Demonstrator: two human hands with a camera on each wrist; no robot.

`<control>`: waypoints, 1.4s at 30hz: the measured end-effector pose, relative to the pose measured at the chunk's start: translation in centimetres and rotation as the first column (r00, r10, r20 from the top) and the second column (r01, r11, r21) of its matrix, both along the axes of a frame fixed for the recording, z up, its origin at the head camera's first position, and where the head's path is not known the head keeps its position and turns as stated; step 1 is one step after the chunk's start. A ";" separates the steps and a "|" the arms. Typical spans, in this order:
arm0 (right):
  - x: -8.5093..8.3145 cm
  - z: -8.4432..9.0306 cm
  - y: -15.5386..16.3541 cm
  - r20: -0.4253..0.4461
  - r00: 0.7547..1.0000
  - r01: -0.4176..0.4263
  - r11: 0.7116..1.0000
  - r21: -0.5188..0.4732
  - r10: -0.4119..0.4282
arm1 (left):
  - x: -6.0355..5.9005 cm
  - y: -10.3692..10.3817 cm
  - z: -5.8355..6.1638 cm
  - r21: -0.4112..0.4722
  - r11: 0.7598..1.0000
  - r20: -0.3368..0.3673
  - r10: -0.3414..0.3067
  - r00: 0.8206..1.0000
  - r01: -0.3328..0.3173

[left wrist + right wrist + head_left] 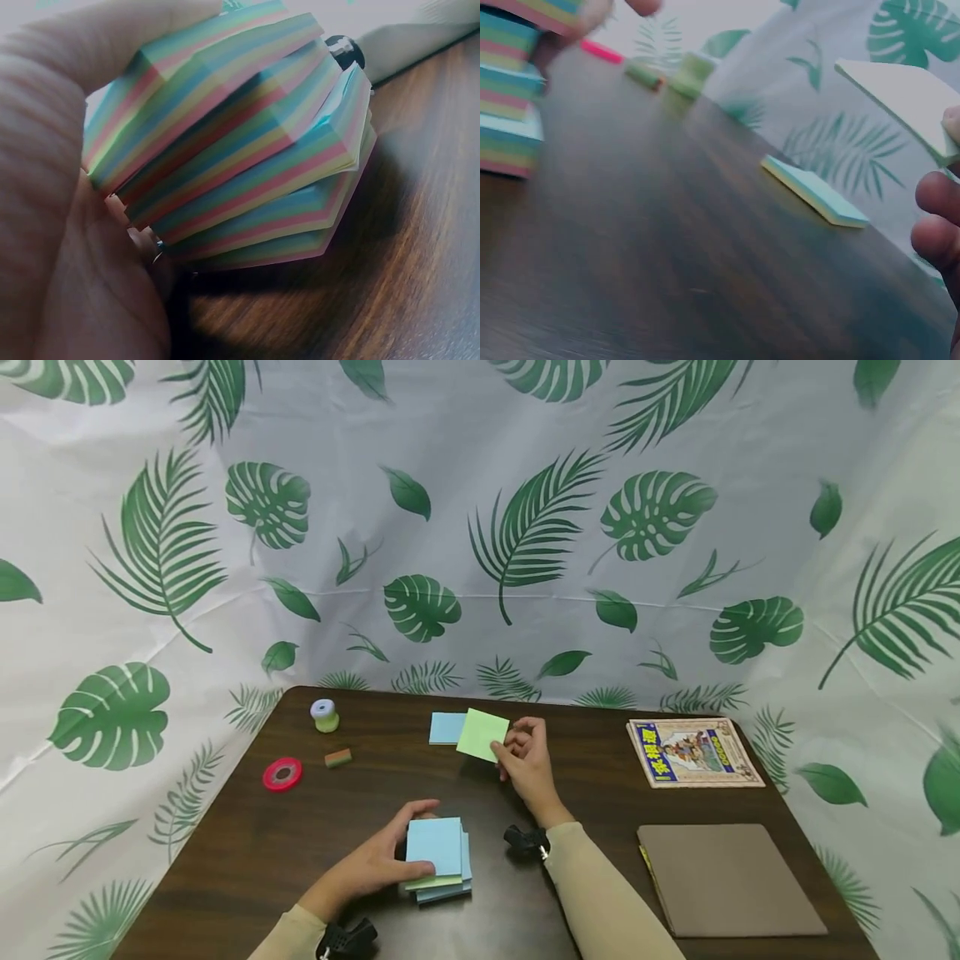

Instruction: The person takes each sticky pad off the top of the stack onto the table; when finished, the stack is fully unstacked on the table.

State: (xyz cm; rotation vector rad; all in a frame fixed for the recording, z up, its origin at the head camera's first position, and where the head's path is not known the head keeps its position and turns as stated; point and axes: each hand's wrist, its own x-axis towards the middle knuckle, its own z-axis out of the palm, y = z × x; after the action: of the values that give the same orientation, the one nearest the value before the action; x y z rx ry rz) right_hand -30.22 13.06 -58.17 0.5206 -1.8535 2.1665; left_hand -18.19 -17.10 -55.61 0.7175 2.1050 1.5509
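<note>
My left hand [378, 857] grips a stack of sticky note pads [435, 847], blue on top, its thumb at the near side and its fingers around the far side. Seen in the left wrist view, the edges of the stacked pads [247, 150] show coloured stripes, and the layers sit unevenly. My right hand [529, 766] pinches a light green sticky note pad [482, 735] by one corner. That pad is tilted and raised off the table in the right wrist view. Behind it, a blue sticky note pad [446, 728] lies flat, partly hidden in the head view.
On the left of the dark table [360, 793] are a red tape roll [282, 774], a small striped block [337, 758] and a white-and-green spool-like item [325, 716]. Comic booklets [693, 752] lie at the far right, with a grey-brown folder [731, 880] nearer. A leaf-print curtain [480, 527] hangs behind.
</note>
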 end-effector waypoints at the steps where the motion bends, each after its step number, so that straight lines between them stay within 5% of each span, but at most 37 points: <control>1: -0.2 0.0 0.3 -0.009 1.000 0.019 1.000 0.009 -0.019 | 0.0 0.0 0.0 -0.006 1.000 -0.008 0.002 1.000 -0.003; 10: -0.9 -0.2 2.3 -0.019 0.962 0.271 0.959 0.077 -0.271 | 0.3 0.0 0.0 -0.053 0.998 -0.043 0.016 0.999 -0.019; 22: -1.3 -0.2 2.5 -0.051 0.900 0.427 0.851 0.306 -0.433 | 0.8 0.2 -0.2 -0.036 0.999 -0.013 0.028 1.000 -0.028; 37: -1.2 -0.1 2.5 -0.068 0.954 0.272 0.745 0.608 -0.293 | 0.4 0.3 0.3 -0.068 0.998 -0.015 0.014 1.000 -0.015; 42: -1.0 -0.3 2.1 -0.101 0.960 0.256 0.668 0.699 -0.262 | 0.5 0.3 0.1 -0.062 0.998 -0.022 0.019 1.000 -0.021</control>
State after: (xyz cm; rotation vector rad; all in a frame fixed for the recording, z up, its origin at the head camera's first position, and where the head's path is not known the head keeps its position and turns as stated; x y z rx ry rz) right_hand -31.24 15.20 -58.49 0.3355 -2.5603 1.2055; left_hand -17.69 -16.84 -55.55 0.6960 2.1723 1.4869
